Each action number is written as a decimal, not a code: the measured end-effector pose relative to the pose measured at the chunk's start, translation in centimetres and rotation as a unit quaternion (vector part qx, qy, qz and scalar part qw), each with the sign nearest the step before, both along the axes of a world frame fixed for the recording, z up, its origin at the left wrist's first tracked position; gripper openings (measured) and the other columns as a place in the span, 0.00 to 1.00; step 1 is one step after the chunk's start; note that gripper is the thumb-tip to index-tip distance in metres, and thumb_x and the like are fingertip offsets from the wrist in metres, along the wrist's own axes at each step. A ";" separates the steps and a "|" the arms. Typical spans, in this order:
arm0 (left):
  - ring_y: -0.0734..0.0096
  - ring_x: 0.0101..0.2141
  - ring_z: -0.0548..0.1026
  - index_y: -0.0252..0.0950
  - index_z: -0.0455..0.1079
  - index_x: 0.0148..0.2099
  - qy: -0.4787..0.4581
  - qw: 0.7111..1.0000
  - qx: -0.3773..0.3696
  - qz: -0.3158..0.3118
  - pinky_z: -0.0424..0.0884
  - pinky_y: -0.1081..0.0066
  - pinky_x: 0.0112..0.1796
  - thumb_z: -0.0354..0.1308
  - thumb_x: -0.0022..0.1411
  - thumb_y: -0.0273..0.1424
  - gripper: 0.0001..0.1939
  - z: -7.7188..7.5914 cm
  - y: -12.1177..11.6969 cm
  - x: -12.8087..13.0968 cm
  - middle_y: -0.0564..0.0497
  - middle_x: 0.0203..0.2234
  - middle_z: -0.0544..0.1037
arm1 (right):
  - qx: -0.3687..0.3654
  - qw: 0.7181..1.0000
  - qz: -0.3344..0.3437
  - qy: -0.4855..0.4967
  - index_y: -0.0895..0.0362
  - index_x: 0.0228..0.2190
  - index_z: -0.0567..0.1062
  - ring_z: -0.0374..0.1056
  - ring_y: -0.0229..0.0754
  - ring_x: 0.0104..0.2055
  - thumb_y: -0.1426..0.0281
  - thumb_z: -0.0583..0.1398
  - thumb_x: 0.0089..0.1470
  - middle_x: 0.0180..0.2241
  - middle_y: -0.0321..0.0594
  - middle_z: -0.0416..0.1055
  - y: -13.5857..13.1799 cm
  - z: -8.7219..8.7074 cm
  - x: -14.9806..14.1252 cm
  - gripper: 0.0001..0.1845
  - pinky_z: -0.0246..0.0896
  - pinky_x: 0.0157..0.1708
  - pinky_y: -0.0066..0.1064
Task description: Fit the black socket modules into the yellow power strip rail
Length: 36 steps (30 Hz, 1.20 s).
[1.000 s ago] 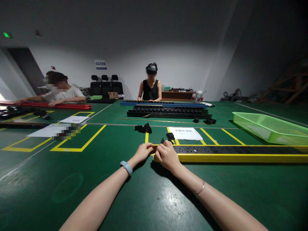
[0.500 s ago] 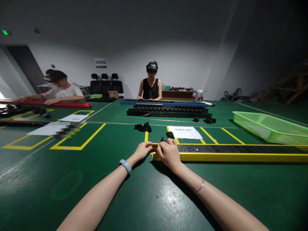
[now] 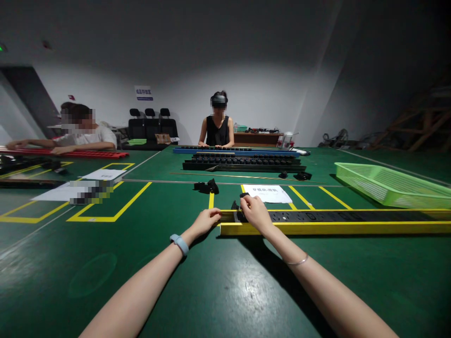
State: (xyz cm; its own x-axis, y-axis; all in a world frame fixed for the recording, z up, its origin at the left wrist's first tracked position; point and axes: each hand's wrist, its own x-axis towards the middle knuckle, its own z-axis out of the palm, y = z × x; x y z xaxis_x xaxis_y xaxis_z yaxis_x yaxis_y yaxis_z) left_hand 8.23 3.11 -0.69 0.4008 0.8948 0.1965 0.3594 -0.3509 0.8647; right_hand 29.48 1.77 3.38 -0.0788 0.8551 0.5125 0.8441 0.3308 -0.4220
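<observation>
A long yellow rail (image 3: 317, 228) with a black socket strip (image 3: 317, 217) set in it lies across the green table in front of me. My left hand (image 3: 206, 220) rests curled against the rail's left end, fingers closed on its corner. My right hand (image 3: 255, 212) sits over the strip near that end, its fingertips pinched on a small black part (image 3: 244, 195) at the rail's far edge. A second small black part (image 3: 234, 206) lies just left of it. I wear a blue band on the left wrist and a thin bracelet on the right.
A white paper sheet (image 3: 267, 193) and black clips (image 3: 207, 187) lie beyond the rail. A green plastic basket (image 3: 387, 186) stands at the right. Across the table a person works on blue and black strips (image 3: 243, 162). Another person at far left leans over a red rail (image 3: 88, 154).
My right hand has moved up and slightly right, from the rail's left end to the small black part at its far edge. My left hand stays at the end.
</observation>
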 end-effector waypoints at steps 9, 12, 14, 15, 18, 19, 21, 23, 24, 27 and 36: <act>0.64 0.38 0.75 0.33 0.75 0.41 0.013 1.000 0.016 0.008 0.68 0.70 0.42 0.51 0.59 0.35 0.15 -0.6 0.3 -0.1 0.47 0.36 0.80 | -0.062 0.965 0.118 -0.226 0.51 0.55 0.68 0.61 0.47 0.52 0.66 0.42 0.66 0.49 0.43 0.71 0.0 -0.2 0.8 0.22 0.52 0.51 0.39; 0.64 0.39 0.75 0.33 0.75 0.42 0.009 1.000 0.010 0.011 0.68 0.69 0.43 0.51 0.59 0.35 0.16 -0.9 0.5 -0.1 0.47 0.37 0.80 | -0.078 0.955 0.131 -0.255 0.49 0.55 0.67 0.60 0.48 0.53 0.67 0.43 0.66 0.50 0.42 0.71 -0.3 0.1 0.8 0.22 0.52 0.50 0.39; 0.63 0.39 0.75 0.33 0.75 0.43 0.004 1.000 0.008 0.009 0.68 0.69 0.44 0.51 0.59 0.35 0.16 -0.9 0.5 -0.1 0.47 0.38 0.80 | -0.074 0.951 0.130 -0.272 0.50 0.52 0.70 0.60 0.48 0.53 0.67 0.44 0.66 0.49 0.43 0.71 -0.4 0.2 0.7 0.20 0.53 0.50 0.39; 0.63 0.39 0.75 0.32 0.75 0.43 0.001 1.000 0.006 0.007 0.68 0.69 0.44 0.51 0.59 0.35 0.16 -0.9 0.5 -0.1 0.47 0.37 0.80 | -0.070 0.949 0.129 -0.279 0.51 0.50 0.71 0.60 0.49 0.53 0.68 0.45 0.66 0.49 0.43 0.71 -0.4 0.3 0.7 0.19 0.53 0.50 0.39; 0.64 0.39 0.75 0.32 0.75 0.43 -0.006 1.000 0.002 0.003 0.68 0.69 0.43 0.51 0.59 0.35 0.16 -0.8 0.4 0.0 0.47 0.37 0.80 | -0.059 0.943 0.128 -0.301 0.53 0.46 0.72 0.61 0.49 0.51 0.67 0.47 0.66 0.46 0.45 0.72 -0.6 0.5 0.6 0.16 0.54 0.48 0.39; 0.64 0.39 0.75 0.32 0.75 0.43 -0.005 1.000 0.001 0.003 0.68 0.70 0.43 0.51 0.59 0.34 0.16 -0.8 0.4 0.0 0.47 0.37 0.80 | -0.056 0.942 0.128 -0.306 0.53 0.45 0.72 0.62 0.49 0.51 0.67 0.47 0.65 0.46 0.46 0.72 -0.7 0.5 0.6 0.16 0.55 0.48 0.39; 0.65 0.39 0.75 0.32 0.75 0.42 -0.001 1.000 0.003 0.006 0.68 0.70 0.42 0.51 0.59 0.34 0.16 -0.7 0.4 0.0 0.47 0.37 0.80 | -0.055 0.941 0.129 -0.308 0.53 0.46 0.72 0.61 0.50 0.52 0.67 0.48 0.65 0.46 0.46 0.72 -0.7 0.4 0.6 0.15 0.55 0.48 0.40; 0.64 0.39 0.75 0.32 0.75 0.42 0.004 1.000 0.009 0.007 0.68 0.70 0.42 0.51 0.59 0.34 0.15 -0.7 0.3 0.0 0.47 0.37 0.80 | -0.061 0.945 0.127 -0.296 0.52 0.47 0.72 0.60 0.51 0.54 0.65 0.46 0.66 0.49 0.45 0.71 -0.6 0.3 0.6 0.17 0.54 0.50 0.42; 0.64 0.39 0.75 0.32 0.75 0.42 0.006 1.000 0.012 0.007 0.68 0.70 0.42 0.51 0.59 0.34 0.15 -0.7 0.3 0.0 0.47 0.37 0.80 | -0.066 0.948 0.124 -0.287 0.51 0.47 0.72 0.59 0.51 0.56 0.64 0.46 0.66 0.52 0.44 0.69 -0.5 0.3 0.6 0.18 0.53 0.51 0.42; 0.64 0.39 0.75 0.33 0.75 0.42 0.008 1.000 0.017 0.007 0.68 0.70 0.42 0.51 0.59 0.34 0.15 -0.7 0.3 -0.1 0.47 0.37 0.80 | -0.088 0.956 0.118 -0.255 0.48 0.49 0.72 0.55 0.50 0.60 0.61 0.43 0.67 0.56 0.39 0.66 -0.3 0.1 0.6 0.22 0.49 0.55 0.44; 0.66 0.37 0.75 0.32 0.75 0.43 0.000 1.000 0.004 0.007 0.68 0.71 0.41 0.50 0.59 0.34 0.16 -1.0 0.4 0.0 0.48 0.35 0.79 | -0.104 0.974 0.064 -0.189 0.54 0.43 0.77 0.62 0.47 0.53 0.52 0.41 0.65 0.46 0.45 0.73 -0.5 0.1 0.2 0.30 0.53 0.52 0.37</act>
State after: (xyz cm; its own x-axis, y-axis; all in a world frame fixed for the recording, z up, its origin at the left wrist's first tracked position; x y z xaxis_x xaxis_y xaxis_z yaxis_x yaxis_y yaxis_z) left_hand 8.21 3.51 -1.64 0.3875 0.8992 0.2034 0.3647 -0.3521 0.8620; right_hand 29.69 1.27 3.52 -0.3419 0.9076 0.2435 0.9094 0.3849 -0.1577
